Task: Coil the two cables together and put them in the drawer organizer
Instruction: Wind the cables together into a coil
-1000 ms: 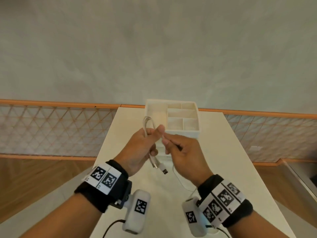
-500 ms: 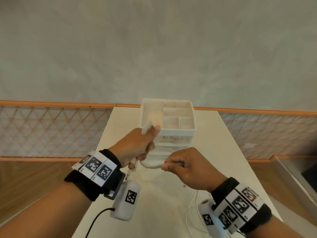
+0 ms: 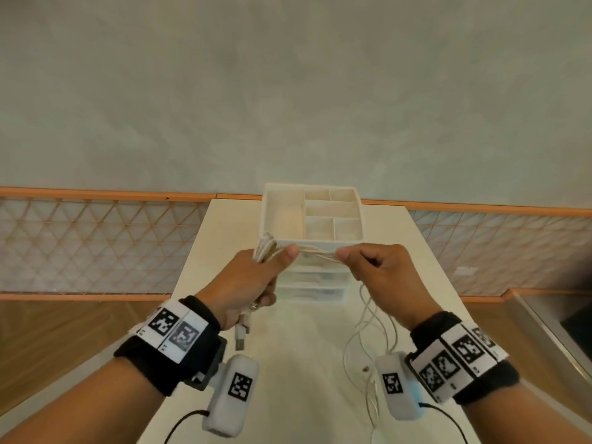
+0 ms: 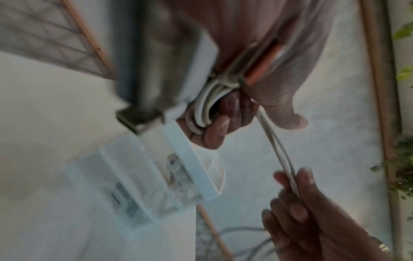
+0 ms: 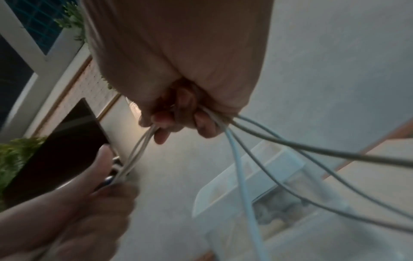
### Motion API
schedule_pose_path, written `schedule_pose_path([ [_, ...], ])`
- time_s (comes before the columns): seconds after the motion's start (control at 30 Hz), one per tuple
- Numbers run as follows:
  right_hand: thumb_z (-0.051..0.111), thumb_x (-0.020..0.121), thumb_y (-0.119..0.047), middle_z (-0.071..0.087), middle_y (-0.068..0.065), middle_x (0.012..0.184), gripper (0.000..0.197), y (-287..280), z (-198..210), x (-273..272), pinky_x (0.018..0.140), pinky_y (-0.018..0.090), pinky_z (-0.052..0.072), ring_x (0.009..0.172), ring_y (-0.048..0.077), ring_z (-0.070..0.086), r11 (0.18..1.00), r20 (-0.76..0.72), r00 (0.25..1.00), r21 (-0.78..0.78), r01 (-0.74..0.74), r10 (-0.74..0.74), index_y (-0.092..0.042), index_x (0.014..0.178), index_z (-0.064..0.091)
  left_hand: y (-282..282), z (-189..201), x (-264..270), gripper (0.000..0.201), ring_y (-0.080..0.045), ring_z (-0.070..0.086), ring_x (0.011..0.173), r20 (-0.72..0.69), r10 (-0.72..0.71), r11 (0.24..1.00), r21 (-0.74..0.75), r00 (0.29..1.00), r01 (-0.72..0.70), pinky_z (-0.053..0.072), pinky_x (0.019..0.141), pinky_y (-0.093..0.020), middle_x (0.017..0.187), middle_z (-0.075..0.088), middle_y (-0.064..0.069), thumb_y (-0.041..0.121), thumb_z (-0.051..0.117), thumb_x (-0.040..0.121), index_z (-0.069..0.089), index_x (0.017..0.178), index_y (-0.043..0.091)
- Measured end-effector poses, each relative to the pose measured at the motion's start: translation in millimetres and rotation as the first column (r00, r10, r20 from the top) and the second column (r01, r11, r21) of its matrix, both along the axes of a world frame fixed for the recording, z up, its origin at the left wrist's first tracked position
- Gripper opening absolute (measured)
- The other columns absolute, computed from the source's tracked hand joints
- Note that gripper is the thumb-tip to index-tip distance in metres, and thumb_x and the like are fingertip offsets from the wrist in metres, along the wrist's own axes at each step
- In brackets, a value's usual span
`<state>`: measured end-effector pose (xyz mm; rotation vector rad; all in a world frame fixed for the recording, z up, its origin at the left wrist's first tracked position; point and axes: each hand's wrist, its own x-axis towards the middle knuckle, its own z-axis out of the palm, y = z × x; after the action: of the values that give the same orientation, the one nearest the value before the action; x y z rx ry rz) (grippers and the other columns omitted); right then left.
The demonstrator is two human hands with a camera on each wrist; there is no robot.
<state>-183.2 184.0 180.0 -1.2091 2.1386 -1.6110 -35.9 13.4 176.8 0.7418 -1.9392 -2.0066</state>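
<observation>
Two white cables (image 3: pixel 317 253) stretch taut between my hands, just in front of the white drawer organizer (image 3: pixel 312 245). My left hand (image 3: pixel 256 277) grips a small coil of cable loops (image 4: pixel 204 107), with a USB plug (image 3: pixel 241 334) dangling below the wrist. My right hand (image 3: pixel 378 270) pinches the pair of cables (image 5: pixel 138 155) between thumb and fingers. Loose cable tails (image 3: pixel 365 347) hang from the right hand down onto the table. The organizer's open top has several compartments.
The organizer stands at the far end of a narrow white table (image 3: pixel 304 363), with clear drawers (image 3: pixel 312 285) below its tray. A lattice fence (image 3: pixel 96 245) and grey wall lie behind. Wooden floor (image 3: pixel 48 331) borders both sides of the table.
My right hand rose from low near the table to level with the left hand, pulling the cables taut. The left hand kept its grip on the coil, and a fresh loop sits around it.
</observation>
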Motion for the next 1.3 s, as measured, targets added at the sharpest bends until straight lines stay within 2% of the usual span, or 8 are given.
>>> schedule_pose_path([
  [0.13, 0.063, 0.096, -0.02, 0.075, -0.013, 0.071, 0.019, -18.2, -14.0, 32.2, 0.059, 0.025, 0.052, 0.063, 0.012, 0.067, 0.992, -0.047, 0.999, -0.125, -0.023, 0.017, -0.016, 0.099, 0.081, 24.0, -13.0, -12.2, 0.065, -0.012, 0.035, 0.043, -0.101, 0.009, 0.993, 0.119, 0.995, 0.003, 0.035, 0.05, -0.029, 0.05, 0.034, 0.005, 0.066, 0.077, 0.058, 0.051, 0.085, 0.012],
  [0.27, 0.057, 0.093, 0.003, 0.069, 0.002, 0.065, 0.026, -29.1, -32.0, 55.2, 0.056, 0.036, 0.052, 0.06, 0.017, 0.063, 0.991, -0.239, 0.966, -0.067, -0.112, 0.093, -0.006, 0.074, 0.071, 38.2, -13.0, -23.3, 0.05, -0.02, 0.061, 0.061, -0.151, 0.057, 0.967, 0.253, 0.987, -0.017, 0.047, 0.064, -0.035, 0.067, 0.066, -0.003, 0.058, 0.07, 0.076, 0.072, 0.087, 0.01],
  [0.5, 0.06, 0.097, -0.018, 0.068, 0.002, 0.071, 0.02, 0.0, -34.8, 45.3, 0.063, 0.033, 0.051, 0.066, 0.016, 0.06, 0.971, -0.27, 0.933, 0.082, -0.224, 0.238, -0.015, 0.11, 0.075, 1.6, 2.7, -16.7, 0.045, -0.013, 0.041, 0.035, -0.136, 0.401, 0.81, 0.514, 0.906, -0.282, 0.045, 0.045, -0.028, 0.041, 0.039, 0.004, 0.049, 0.057, 0.092, 0.048, 0.061, 0.018],
  [0.63, 0.064, 0.095, -0.027, 0.071, 0.007, 0.072, 0.024, 7.6, -28.9, 33.9, 0.064, 0.037, 0.051, 0.066, 0.018, 0.063, 0.951, -0.219, 0.933, 0.187, -0.248, 0.287, -0.009, 0.085, 0.076, -5.6, 12.1, -4.7, 0.042, -0.011, 0.028, 0.039, -0.007, -0.012, 0.989, 0.148, 1.0, 0.013, 0.03, 0.037, -0.023, 0.047, 0.036, 0.006, 0.05, 0.056, 0.092, 0.046, 0.065, 0.02],
  [0.87, 0.065, 0.087, -0.016, 0.072, 0.005, 0.067, 0.02, -8.1, -10.1, 20.5, 0.06, 0.034, 0.053, 0.062, 0.018, 0.065, 0.951, -0.285, 0.917, 0.213, -0.225, 0.28, -0.011, 0.071, 0.076, 23.6, 6.3, -5.6, 0.036, -0.009, 0.044, 0.047, 0.161, -0.483, 0.841, -0.187, 0.861, 0.507, 0.038, 0.051, -0.022, 0.056, 0.062, 0.007, 0.057, 0.055, 0.085, 0.067, 0.06, 0.033],
  [1.0, 0.072, 0.088, -0.017, 0.078, -0.009, 0.08, 0.011, -2.1, -1.4, 8.3, 0.066, 0.013, 0.053, 0.07, -0.001, 0.07, 0.985, -0.1, 0.982, 0.081, -0.154, 0.161, -0.014, 0.093, 0.082, 15.2, 4.0, -3.9, 0.023, -0.004, 0.046, 0.049, 0.092, -0.349, 0.865, -0.351, 0.932, 0.359, 0.039, 0.052, -0.016, 0.054, 0.058, 0.006, 0.051, 0.059, 0.088, 0.072, 0.081, 0.032],
  [1.17, 0.064, 0.094, -0.019, 0.065, -0.024, 0.061, 0.019, 2.2, -18.4, 3.0, 0.06, 0.005, 0.042, 0.058, -0.007, 0.058, 0.999, -0.007, 1.0, -0.036, 0.027, -0.028, -0.015, 0.107, 0.077, 12.2, -3.8, -10.4, 0.04, -0.019, 0.054, 0.048, -0.099, 0.298, 0.953, 0.088, 0.949, -0.29, 0.048, 0.064, -0.039, 0.044, 0.052, 0.003, 0.053, 0.064, 0.083, 0.064, 0.082, 0.013],
  [1.3, 0.062, 0.096, -0.011, 0.074, -0.015, 0.091, 0.022, -13.5, -41.0, 34.3, 0.075, 0.013, 0.051, 0.08, -0.007, 0.066, 0.997, -0.094, 0.994, -0.052, -0.066, 0.06, -0.017, 0.111, 0.076, 40.0, -8.2, -21.1, 0.039, -0.013, 0.05, 0.046, -0.111, 0.201, 0.967, 0.18, 0.973, -0.179, 0.045, 0.057, -0.03, 0.045, 0.053, 0.009, 0.055, 0.069, 0.075, 0.065, 0.081, 0.016],
])
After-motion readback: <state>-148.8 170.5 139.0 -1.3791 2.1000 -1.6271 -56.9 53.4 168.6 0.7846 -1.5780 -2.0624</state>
